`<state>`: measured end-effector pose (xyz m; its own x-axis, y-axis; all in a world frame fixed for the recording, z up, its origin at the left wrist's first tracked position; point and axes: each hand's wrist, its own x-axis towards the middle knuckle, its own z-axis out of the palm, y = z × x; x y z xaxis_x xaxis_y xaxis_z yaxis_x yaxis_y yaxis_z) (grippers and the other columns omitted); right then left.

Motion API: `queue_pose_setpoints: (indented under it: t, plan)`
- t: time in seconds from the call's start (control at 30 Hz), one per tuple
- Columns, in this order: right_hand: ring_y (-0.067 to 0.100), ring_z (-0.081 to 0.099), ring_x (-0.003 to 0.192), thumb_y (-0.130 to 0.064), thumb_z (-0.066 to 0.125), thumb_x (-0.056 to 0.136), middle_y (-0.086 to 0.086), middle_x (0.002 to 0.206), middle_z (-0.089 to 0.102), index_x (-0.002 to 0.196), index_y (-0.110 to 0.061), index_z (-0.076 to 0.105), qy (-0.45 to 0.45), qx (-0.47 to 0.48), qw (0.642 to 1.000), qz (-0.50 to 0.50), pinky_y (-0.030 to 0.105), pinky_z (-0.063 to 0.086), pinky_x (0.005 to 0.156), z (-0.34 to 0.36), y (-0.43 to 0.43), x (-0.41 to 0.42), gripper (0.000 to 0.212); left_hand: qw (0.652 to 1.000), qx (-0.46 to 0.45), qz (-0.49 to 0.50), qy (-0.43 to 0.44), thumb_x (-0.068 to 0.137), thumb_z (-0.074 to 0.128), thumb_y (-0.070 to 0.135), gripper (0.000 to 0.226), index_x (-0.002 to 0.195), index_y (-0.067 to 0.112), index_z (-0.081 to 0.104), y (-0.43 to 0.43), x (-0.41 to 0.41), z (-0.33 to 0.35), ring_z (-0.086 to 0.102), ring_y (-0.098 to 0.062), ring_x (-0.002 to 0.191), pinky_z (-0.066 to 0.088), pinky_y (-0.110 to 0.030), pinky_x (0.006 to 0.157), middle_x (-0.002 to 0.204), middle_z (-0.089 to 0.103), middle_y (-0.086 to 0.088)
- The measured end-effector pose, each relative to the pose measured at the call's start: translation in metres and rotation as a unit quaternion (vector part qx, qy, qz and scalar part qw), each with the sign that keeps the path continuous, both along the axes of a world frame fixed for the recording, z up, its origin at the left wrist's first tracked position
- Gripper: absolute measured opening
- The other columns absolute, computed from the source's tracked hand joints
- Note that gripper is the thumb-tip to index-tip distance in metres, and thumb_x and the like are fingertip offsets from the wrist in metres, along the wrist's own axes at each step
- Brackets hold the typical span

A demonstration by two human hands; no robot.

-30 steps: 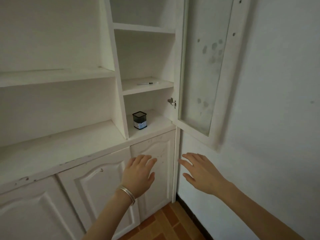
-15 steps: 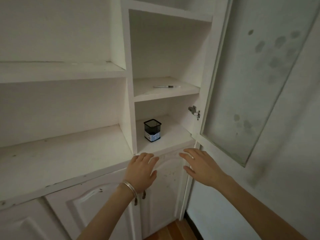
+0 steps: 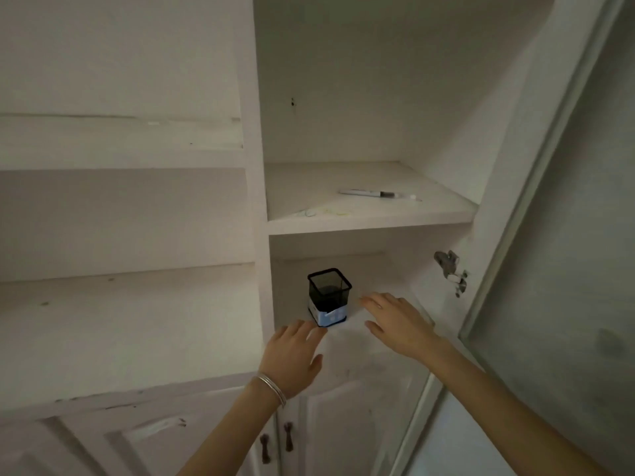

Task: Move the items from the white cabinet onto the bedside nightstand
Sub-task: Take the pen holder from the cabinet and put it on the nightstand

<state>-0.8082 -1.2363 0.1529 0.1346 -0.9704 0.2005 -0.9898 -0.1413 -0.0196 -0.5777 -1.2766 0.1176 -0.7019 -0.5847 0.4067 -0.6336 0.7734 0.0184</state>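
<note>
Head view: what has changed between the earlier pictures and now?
Both hands rose from the lower doors to the shelf: the left hand lies near the front of the black mesh holder, the right hand beside it. Neither grips it. The holder, the pen and the open glass door stayed in place.

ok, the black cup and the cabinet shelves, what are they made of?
Black cup: looks like metal mesh, see-through dark walls, solid rim, blue label at base. Cabinet shelves: probably painted wood, matte white, paint chipped along front edges.
</note>
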Motion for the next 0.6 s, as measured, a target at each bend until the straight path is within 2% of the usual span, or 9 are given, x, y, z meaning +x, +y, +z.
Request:
queue_pose_setpoints:
  t: [0.13, 0.27, 0.4, 0.47, 0.6]
  plan:
    - [0.025, 0.041, 0.123, -0.015, 0.045, 0.094, 0.005, 0.143, 0.039, 0.139, -0.018, 0.035, -0.002, 0.001, 0.999, 0.045, 0.036, 0.037, 0.092, -0.004, -0.047, -0.013, 0.047, 0.999, 0.026, 0.046, -0.010, 0.057, 0.076, 0.035, 0.048, 0.102, 0.022, 0.066, -0.011, -0.011, -0.012, 0.064, -0.015, 0.081, 0.052, -0.028, 0.063, 0.094, 0.067, 0.005]
    - [0.029, 0.045, 0.118, -0.017, 0.048, 0.092, 0.007, 0.140, 0.041, 0.136, -0.019, 0.041, -0.001, 0.015, 0.996, 0.083, 0.040, 0.044, 0.086, -0.016, -0.082, -0.012, 0.044, 0.996, 0.046, 0.075, -0.010, 0.053, 0.079, 0.038, 0.052, 0.102, 0.024, 0.066, -0.011, -0.012, -0.023, 0.065, -0.012, 0.080, 0.053, -0.026, 0.064, 0.095, 0.067, 0.007]
    - [0.032, 0.053, 0.099, -0.013, 0.054, 0.089, 0.014, 0.109, 0.060, 0.112, -0.007, 0.060, -0.028, -0.003, 0.993, 0.115, 0.035, 0.044, 0.068, -0.024, -0.101, -0.012, 0.024, 0.992, 0.060, 0.108, -0.008, 0.055, 0.080, 0.038, 0.054, 0.104, 0.024, 0.065, -0.009, -0.011, -0.029, 0.065, -0.011, 0.081, 0.052, -0.024, 0.063, 0.096, 0.067, 0.007]
    - [0.029, 0.054, 0.095, -0.012, 0.054, 0.090, 0.012, 0.099, 0.063, 0.103, -0.007, 0.064, -0.070, -0.005, 0.991, 0.115, 0.034, 0.043, 0.066, -0.023, -0.103, -0.014, 0.017, 0.989, 0.072, 0.127, -0.015, 0.058, 0.077, 0.038, 0.053, 0.107, 0.024, 0.065, -0.008, -0.011, -0.030, 0.065, -0.011, 0.082, 0.052, -0.024, 0.064, 0.098, 0.067, 0.006]
    - [0.023, 0.058, 0.087, -0.008, 0.058, 0.087, 0.007, 0.095, 0.065, 0.098, -0.010, 0.067, -0.176, 0.028, 0.976, 0.128, 0.035, 0.047, 0.071, -0.015, -0.097, -0.021, 0.014, 0.978, 0.130, 0.164, -0.005, 0.082, 0.058, 0.039, 0.053, 0.130, 0.017, 0.050, -0.003, -0.011, -0.034, 0.057, -0.021, 0.109, 0.047, -0.033, 0.087, 0.124, 0.057, -0.001]
